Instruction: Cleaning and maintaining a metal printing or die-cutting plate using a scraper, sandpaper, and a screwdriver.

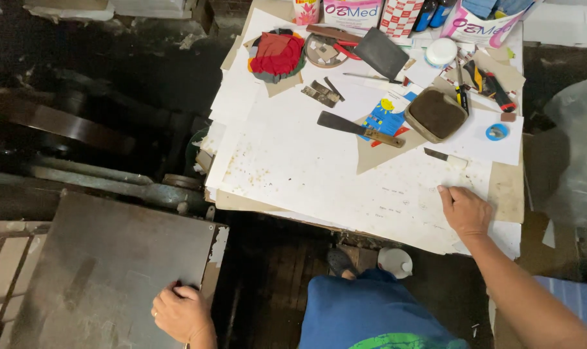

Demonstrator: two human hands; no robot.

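I'm watching the left hand (180, 313), low left of frame, fingers curled over the near edge of the grey metal plate (106, 265), gripping it. The right hand (464, 210), right of centre, lies flat and spread on the white sheet (319, 174), pinching nothing. My worry: the plate tips off its perch if that one-handed hold slips, or the leaning palm drags the sheet, sliding the putty knife (358, 128) near the centre.
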